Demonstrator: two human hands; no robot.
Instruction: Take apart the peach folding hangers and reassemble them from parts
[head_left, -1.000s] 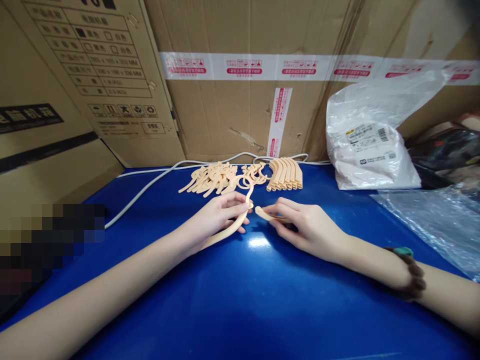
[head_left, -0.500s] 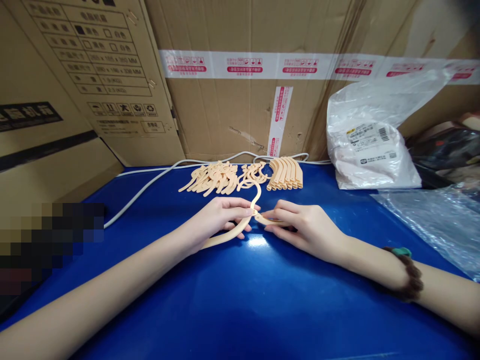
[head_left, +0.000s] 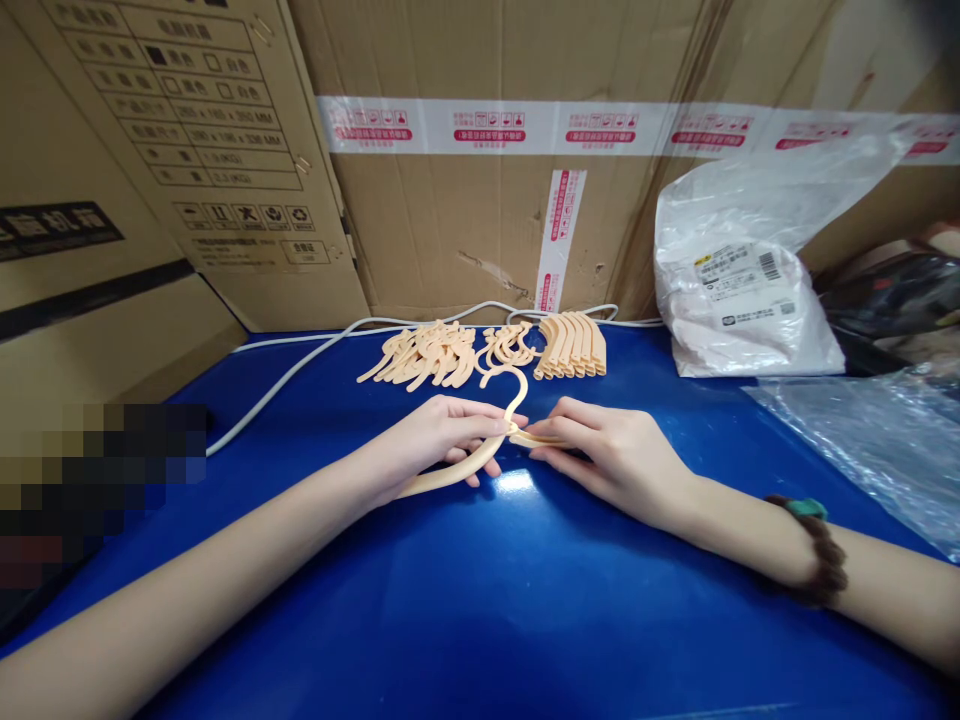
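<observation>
Between thumb and fingers, my left hand (head_left: 442, 440) grips a cream plastic hanger arm (head_left: 457, 474) close to its inner end, where a curved hanger hook (head_left: 517, 392) rises from the joint. My right hand (head_left: 607, 450) pinches a second hanger arm (head_left: 538, 440), its inner end touching or nearly touching that same joint. Fingers cover much of this second arm, and I cannot tell whether it is fastened. Both hands are just above the blue table (head_left: 495, 610).
Along the back lie a heap of loose hanger arms (head_left: 424, 355), several hooks (head_left: 506, 348) and a neat stack of arms (head_left: 571, 345). A white cable (head_left: 289, 375) runs behind them. A white plastic bag (head_left: 742, 300) stands right, clear plastic film (head_left: 870, 430) before it, cardboard boxes (head_left: 450, 220) behind.
The right-hand arm has turned slightly and its inner end sits closer to the joint. The hook has tipped a little, showing more of its curve. Both hands stay nearly in place.
</observation>
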